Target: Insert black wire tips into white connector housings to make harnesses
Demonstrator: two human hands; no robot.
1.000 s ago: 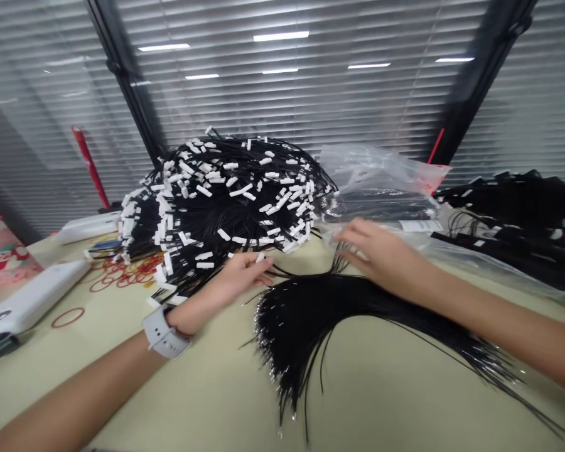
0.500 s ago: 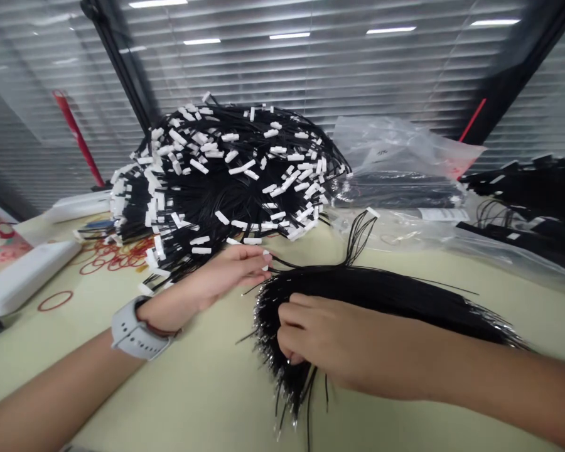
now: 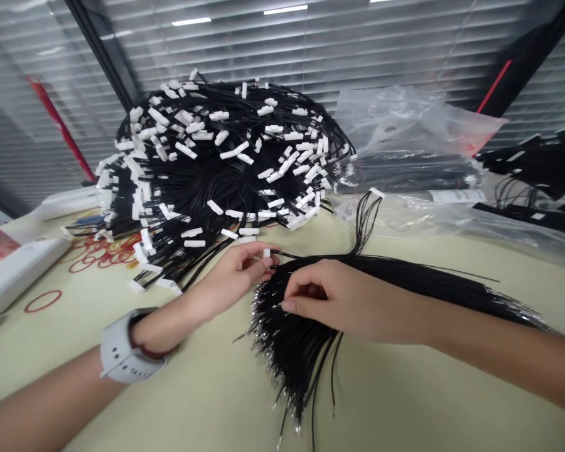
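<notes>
Two hands over a pale table (image 3: 405,402) in the head view: what does the left hand (image 3: 230,282) have?

Its thumb and fingertips (image 3: 258,253) are pressed together, pinching a small white connector (image 3: 266,253). A thin black wire runs from there to the right.

And the right hand (image 3: 343,301)?

Its fingers are curled and close together, their tips down among a black wire bundle (image 3: 301,339). Whether they pinch any strand, I cannot tell.

Where does that bundle lie?

Flat on the table under the right fingers. One tail fans down below the fingertips towards the bottom edge of the frame; the other runs right, behind the wrist.

How much room around the fingers?

Little between the hands, whose fingertips are just apart. Below the fingers the table runs on to the frame's edge. Just above the left fingertips sits a heap of connector-tipped wires (image 3: 216,169). Beyond the right knuckles lies a transparent plastic bag (image 3: 405,125), and well left of the left fingers lie red rubber bands (image 3: 101,254).
</notes>
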